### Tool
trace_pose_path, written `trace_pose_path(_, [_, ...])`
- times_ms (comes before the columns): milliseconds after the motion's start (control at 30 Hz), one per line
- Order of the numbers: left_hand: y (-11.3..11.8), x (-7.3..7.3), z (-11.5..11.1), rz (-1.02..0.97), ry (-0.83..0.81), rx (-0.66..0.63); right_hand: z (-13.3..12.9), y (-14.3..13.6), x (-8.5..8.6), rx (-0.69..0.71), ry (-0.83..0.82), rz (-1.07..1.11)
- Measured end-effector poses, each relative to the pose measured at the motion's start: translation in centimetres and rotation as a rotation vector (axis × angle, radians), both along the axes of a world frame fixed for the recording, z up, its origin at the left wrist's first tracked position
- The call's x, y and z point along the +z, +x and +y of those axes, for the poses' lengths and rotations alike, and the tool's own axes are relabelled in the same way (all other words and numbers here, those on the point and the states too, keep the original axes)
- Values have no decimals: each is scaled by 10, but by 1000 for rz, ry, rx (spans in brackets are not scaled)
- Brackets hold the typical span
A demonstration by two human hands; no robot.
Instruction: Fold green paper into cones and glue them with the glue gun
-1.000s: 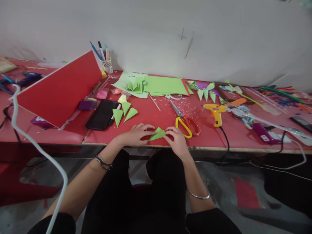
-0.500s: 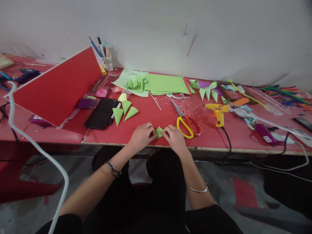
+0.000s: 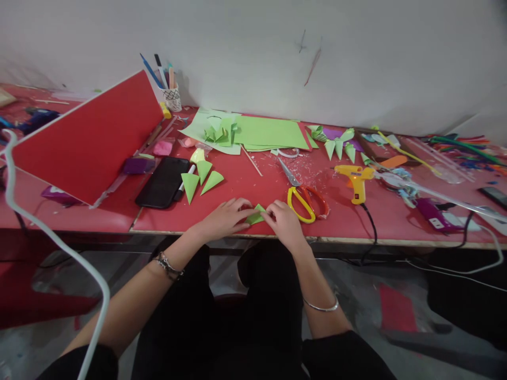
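A small folded piece of green paper (image 3: 256,215) lies at the table's front edge between my hands. My right hand (image 3: 284,221) pinches its right side with thumb and forefinger. On its left, my left hand (image 3: 226,218) stretches its fingers out, their tips touching the paper. Several green paper cones (image 3: 190,186) lie behind and left of my left hand. Right of my right hand rest scissors (image 3: 303,203) with one yellow and one red handle.
Farther right is a yellow glue gun (image 3: 356,182) with a black cord. A black phone (image 3: 163,182) and a standing red board (image 3: 91,142) are on the left. Green sheets (image 3: 273,133) lie by the wall. A white cable (image 3: 59,237) hangs in the left foreground.
My left hand has shifted slightly left, its fingers going from a pinch to stretched out. More of the green paper shows now. My right hand keeps its pinch.
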State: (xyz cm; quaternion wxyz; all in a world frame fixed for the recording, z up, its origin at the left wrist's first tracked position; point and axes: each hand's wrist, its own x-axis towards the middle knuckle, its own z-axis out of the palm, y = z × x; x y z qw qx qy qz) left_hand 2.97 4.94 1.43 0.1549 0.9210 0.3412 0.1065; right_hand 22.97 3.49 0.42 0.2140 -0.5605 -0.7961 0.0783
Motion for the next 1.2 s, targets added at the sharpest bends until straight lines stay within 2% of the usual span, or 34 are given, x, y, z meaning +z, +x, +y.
trace_pose_path(67, [-4,2,3,65,17,-52,0,0,0,-1,-6,8])
trace_pose_path(167, [-10,6,7,146,11,-62,-1,0,1,-2,-16,16])
trace_pose_path(400, [-16,15,21,242,-136,-128,-1,0,1,-12,-29,27])
trace_pose_path(567, [-15,17,27,259,-168,-132,-12,-12,4,-70,58,-11])
trace_pose_path(800, [-16,14,31,248,-156,-163,-18,-28,6,-96,19,-50])
trace_pose_path(1200, [-13,23,29,300,-186,-153,-13,1,1,-122,41,-2])
